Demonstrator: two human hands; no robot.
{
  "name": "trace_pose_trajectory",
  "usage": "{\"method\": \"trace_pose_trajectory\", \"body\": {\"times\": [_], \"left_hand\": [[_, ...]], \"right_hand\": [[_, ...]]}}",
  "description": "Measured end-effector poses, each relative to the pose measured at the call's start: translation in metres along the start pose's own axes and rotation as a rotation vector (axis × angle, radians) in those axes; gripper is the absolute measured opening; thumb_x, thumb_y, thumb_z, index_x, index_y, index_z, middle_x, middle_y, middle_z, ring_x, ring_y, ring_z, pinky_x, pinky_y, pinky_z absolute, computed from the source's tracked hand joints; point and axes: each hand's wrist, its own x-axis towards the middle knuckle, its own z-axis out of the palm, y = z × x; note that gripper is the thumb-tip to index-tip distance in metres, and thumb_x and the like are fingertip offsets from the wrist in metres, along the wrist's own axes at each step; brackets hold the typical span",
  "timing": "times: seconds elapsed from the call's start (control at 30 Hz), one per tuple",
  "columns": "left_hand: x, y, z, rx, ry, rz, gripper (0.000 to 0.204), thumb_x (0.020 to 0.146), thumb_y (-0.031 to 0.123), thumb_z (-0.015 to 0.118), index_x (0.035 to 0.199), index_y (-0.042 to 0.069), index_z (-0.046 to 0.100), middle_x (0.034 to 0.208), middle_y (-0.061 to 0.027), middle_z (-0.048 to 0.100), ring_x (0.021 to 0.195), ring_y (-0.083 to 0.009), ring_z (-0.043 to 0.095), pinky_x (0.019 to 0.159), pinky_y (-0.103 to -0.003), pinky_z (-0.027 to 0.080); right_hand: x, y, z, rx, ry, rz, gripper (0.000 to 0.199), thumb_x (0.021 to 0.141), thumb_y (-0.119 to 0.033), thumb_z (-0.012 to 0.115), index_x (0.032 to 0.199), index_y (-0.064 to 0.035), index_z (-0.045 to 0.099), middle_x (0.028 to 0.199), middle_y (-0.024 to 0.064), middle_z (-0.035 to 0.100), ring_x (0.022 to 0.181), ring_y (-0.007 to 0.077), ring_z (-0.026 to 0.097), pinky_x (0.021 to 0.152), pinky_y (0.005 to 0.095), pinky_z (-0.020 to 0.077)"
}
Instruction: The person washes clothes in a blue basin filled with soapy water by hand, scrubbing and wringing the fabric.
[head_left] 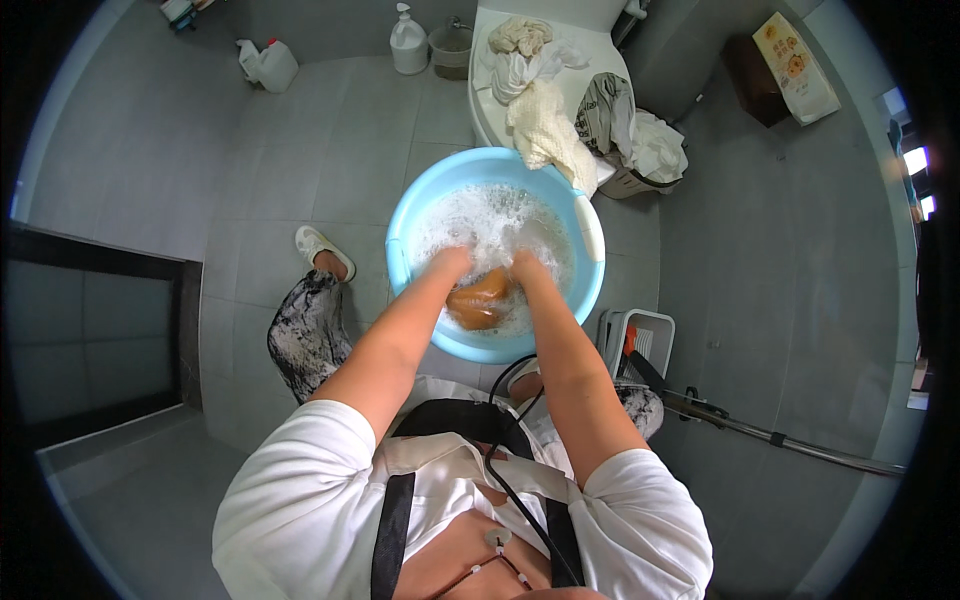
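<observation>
A light blue basin stands on the floor in front of me, holding water topped with white suds. Both my forearms reach down into it. My left hand is in the suds on the left, and its fingers are hidden. My right hand dips in a little to the right, its fingers covered too. Between my wrists, an orange-brown wet cloth bulges partly out of the water. Whether either hand grips it cannot be seen.
Behind the basin, a white toilet carries crumpled pale cloths; a cream knitted cloth hangs toward the basin. A basket of laundry stands to its right. Bottles line the far wall. A grey-white tub sits at right.
</observation>
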Motion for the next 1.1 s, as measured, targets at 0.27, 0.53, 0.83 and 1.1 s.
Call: {"method": "trace_pose_trajectory", "body": {"times": [0.27,0.53,0.83,1.1], "left_hand": [[-0.023,0.007,-0.050,-1.750,0.148,-0.223,0.042,0.067,0.003,0.045,0.108,0.010,0.051,0.082,-0.0097,0.056,0.072,-0.0218,0.053,0.067,-0.037,0.047],[-0.080,0.047,-0.105,-2.142,-0.224,0.014,0.047,0.081,0.046,0.050,0.108,0.007,0.053,0.108,-0.0103,0.055,0.098,-0.0271,0.053,0.086,-0.042,0.042],[-0.076,0.075,-0.107,-2.021,0.046,-0.132,0.039,0.083,0.039,0.045,0.101,0.005,0.054,0.096,-0.0121,0.056,0.083,-0.0255,0.057,0.073,-0.038,0.047],[-0.082,0.075,-0.115,-0.781,0.537,0.150,0.037,0.083,0.038,0.048,0.085,0.002,0.056,0.072,-0.0082,0.059,0.068,-0.0178,0.055,0.065,-0.032,0.043]], "right_hand": [[-0.024,-0.008,-0.043,1.309,0.090,-0.006,0.048,0.071,-0.008,0.051,0.120,-0.0071,0.048,0.113,0.0114,0.053,0.104,0.0258,0.049,0.088,0.0306,0.0383],[-0.106,-0.066,-0.055,1.176,0.300,-0.482,0.060,0.068,-0.014,0.062,0.124,-0.0063,0.042,0.112,0.0154,0.049,0.104,0.0259,0.048,0.091,0.0322,0.0359],[-0.122,-0.080,-0.066,0.660,0.835,-0.531,0.023,0.077,-0.022,0.058,0.092,-0.0048,0.056,0.093,0.0192,0.055,0.086,0.0360,0.053,0.073,0.0395,0.0420],[-0.098,-0.041,-0.062,0.865,0.681,-0.383,0.022,0.080,-0.019,0.055,0.097,-0.0041,0.050,0.090,0.0137,0.059,0.084,0.0247,0.057,0.077,0.0329,0.0426]]}}
